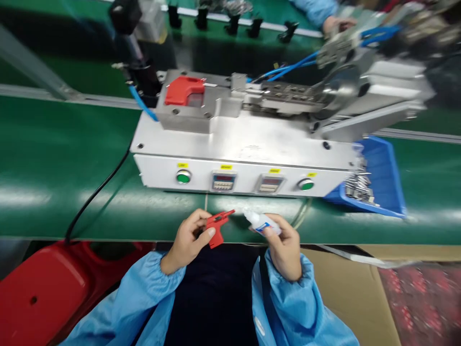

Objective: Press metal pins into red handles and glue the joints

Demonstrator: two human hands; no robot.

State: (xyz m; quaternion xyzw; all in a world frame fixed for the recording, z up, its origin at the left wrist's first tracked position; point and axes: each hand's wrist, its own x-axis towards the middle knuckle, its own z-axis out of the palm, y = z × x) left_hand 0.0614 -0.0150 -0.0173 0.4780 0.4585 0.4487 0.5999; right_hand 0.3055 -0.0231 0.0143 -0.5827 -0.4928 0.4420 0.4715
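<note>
Well, the left hand [187,242] has its fingers [192,222] curled round a small red plastic part [216,229], the thumb pressed flat against it, while the right hand [284,247] pinches a white squeeze bottle [261,222] with a blue label between thumb and curled fingers. The bottle's nozzle tilts toward the red part, just beside it but not touching. Both hands sit over the near edge of a green conveyor belt [68,192], with blue cleanroom sleeves [144,293] gathered at the wrists. Straight ahead stands a stainless-steel machine [245,139] with a white control panel [230,180] — green push buttons [183,177] and digital counters [223,181] — plus a red block [184,91] and blue pneumatic tubing [288,71] on top. A blue plastic tray [391,182] of metal parts [358,188] sits at the machine's right end; a co-worker's hand [334,24] shows beyond, across the belt.
</note>
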